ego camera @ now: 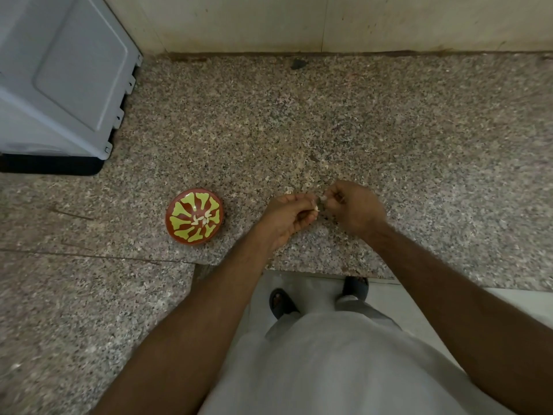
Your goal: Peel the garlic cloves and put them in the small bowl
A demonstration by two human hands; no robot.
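Looking down from the head camera, I see a pale shirt (pixel 344 369) nearest me, two dark sandals (pixel 281 302) on a light floor (pixel 419 307), and bare forearms reaching out over the edge of the worktop (pixel 419 145). Both hands meet just above that speckled stone. My left hand (pixel 287 218) has its fingers curled, palm turned up, pinching a small pale garlic clove (pixel 316 207) at the fingertips. My right hand (pixel 353 205) is curled too, its fingertips closed on the same clove from the other side; the clove is too small for me to tell how much skin remains on it. To the left of the hands, near but apart, sits the small bowl (pixel 194 216), round, glossy red-brown with yellow-green splashes fanning from its middle, and several white peeled cloves (pixel 203 220) lie at its bottom. Farther back the granite is mottled grey, pink and black. A grey plastic appliance (pixel 59 79) stands at the far left, and a cream wall (pixel 329 22) closes the back.
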